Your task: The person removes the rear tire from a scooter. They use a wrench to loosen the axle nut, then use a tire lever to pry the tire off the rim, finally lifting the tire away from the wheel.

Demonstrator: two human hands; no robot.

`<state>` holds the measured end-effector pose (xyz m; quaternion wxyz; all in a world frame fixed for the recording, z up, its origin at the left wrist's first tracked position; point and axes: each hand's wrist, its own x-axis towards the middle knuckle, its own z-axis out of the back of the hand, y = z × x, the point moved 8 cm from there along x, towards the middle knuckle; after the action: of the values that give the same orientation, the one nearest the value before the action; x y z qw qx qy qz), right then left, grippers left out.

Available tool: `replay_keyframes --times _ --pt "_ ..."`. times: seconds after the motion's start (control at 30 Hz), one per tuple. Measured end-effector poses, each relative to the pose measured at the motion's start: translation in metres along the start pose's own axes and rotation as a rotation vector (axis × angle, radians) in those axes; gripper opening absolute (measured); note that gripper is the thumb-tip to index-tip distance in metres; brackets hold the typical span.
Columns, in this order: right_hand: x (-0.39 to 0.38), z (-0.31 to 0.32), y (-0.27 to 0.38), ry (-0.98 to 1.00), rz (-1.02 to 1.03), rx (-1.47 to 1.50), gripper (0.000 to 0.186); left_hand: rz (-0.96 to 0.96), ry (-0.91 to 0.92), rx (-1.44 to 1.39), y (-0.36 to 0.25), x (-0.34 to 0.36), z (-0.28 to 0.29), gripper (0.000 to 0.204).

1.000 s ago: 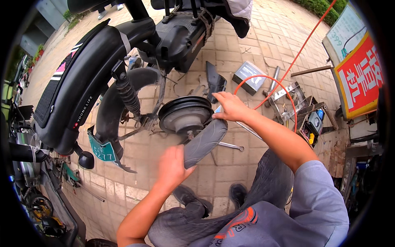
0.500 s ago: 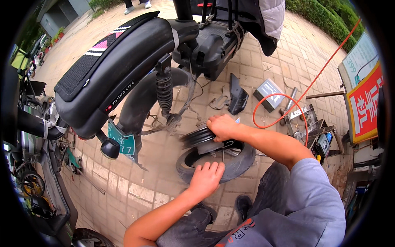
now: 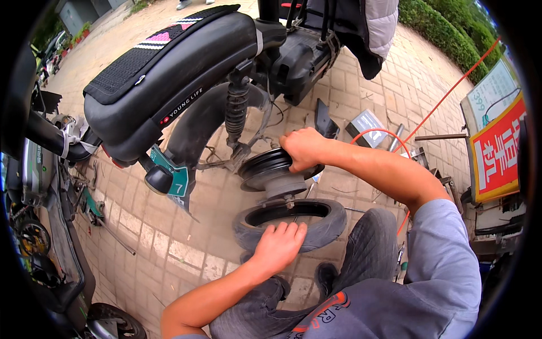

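My right hand grips the edge of a black wheel rim with a grey hub and an axle stub. The rim is tilted and held above a bare black tyre, with its axle pointing down toward the tyre's opening. My left hand has its fingers curled over the near edge of the tyre, which leans in front of my knees. Beyond the rim stands an electric scooter with a long black seat. No wheel sits beneath its rear mudguard and shock absorber.
A grey box and a black plastic cover lie on the brick paving. A red hose runs past tools at the right, near a red sign. Other scooters line the left side.
The rim has come up off the tyre in my right hand, so the gap between them is wider. My left hand stays on the tyre. The whole view has shifted slightly.
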<state>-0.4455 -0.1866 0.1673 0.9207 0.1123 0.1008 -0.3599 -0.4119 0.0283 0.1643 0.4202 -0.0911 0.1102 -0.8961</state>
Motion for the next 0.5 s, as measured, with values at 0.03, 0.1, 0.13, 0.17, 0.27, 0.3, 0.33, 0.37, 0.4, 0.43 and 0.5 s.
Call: replay_keyframes --times 0.03,0.1,0.13,0.17,0.27,0.3,0.33,0.37,0.4,0.43,0.5 --pt "0.001 -0.009 0.0 -0.004 0.006 -0.015 0.046 0.01 0.025 -0.012 -0.001 -0.005 0.006 0.063" --pt "0.005 -0.028 0.003 -0.008 0.027 -0.038 0.046 0.01 0.081 0.017 -0.003 -0.019 0.02 0.069" --pt "0.005 -0.04 0.003 0.008 0.039 -0.037 0.045 0.01 0.092 0.001 -0.005 -0.027 0.027 0.07" --pt "0.004 -0.051 -0.003 0.01 0.013 -0.035 0.045 0.011 0.103 -0.016 -0.006 -0.034 0.034 0.07" --pt "0.007 -0.075 -0.015 -0.016 -0.026 0.011 0.044 -0.001 0.051 0.071 -0.008 -0.058 0.059 0.052" --pt "0.005 -0.069 -0.02 -0.027 -0.038 0.035 0.044 0.011 0.058 0.065 -0.01 -0.065 0.059 0.057" --pt "0.003 -0.075 -0.023 0.015 -0.055 0.041 0.043 0.015 0.044 0.087 -0.009 -0.069 0.061 0.055" --pt "0.005 -0.076 -0.028 0.043 -0.071 0.038 0.043 0.029 0.064 0.075 -0.007 -0.073 0.063 0.057" --pt "0.006 -0.079 -0.027 0.064 -0.048 0.006 0.044 0.047 0.082 0.06 -0.005 -0.076 0.068 0.058" --pt "0.007 -0.081 -0.023 0.033 -0.046 0.024 0.046 0.062 0.1 0.046 -0.003 -0.079 0.072 0.06" --pt "0.003 -0.082 -0.02 -0.016 -0.056 0.056 0.048 0.084 0.149 0.001 -0.001 -0.083 0.08 0.063"
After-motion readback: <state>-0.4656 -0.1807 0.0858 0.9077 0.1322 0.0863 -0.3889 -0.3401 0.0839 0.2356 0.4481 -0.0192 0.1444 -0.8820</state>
